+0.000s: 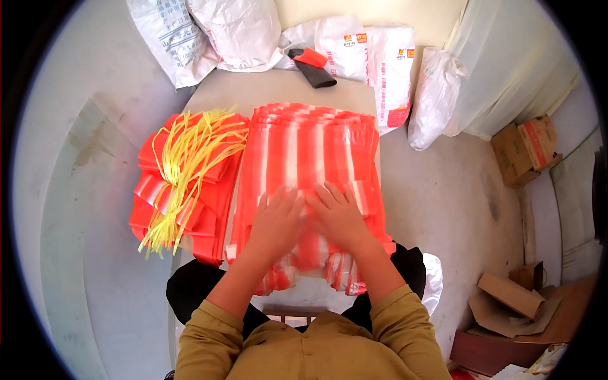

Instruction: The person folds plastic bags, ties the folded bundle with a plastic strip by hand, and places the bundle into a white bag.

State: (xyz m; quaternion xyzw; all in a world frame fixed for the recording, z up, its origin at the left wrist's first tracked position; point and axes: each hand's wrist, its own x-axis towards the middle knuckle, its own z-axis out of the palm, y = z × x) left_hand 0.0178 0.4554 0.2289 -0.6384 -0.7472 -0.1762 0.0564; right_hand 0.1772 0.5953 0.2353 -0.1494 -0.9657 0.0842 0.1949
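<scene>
A stack of red-and-white striped plastic bags (304,145) lies on the table in front of me, its near ends hanging over the front edge. My left hand (278,220) rests on the near part of the stack, palm down with fingers stretched forward. Beside it, my right hand (337,215) lies on the same bags, also with fingers spread. The inner edges of both hands are slightly blurred. To the left of the stack, a bundle of yellow ties (183,171) lies across folded red bags (212,218).
Full white sacks (237,38) line the back of the table (221,88), near a dark rolled piece (316,75) with red on it. Another white sack (437,95) stands at the right rear. Cardboard boxes (516,152) and flattened cardboard (513,304) lie on the right.
</scene>
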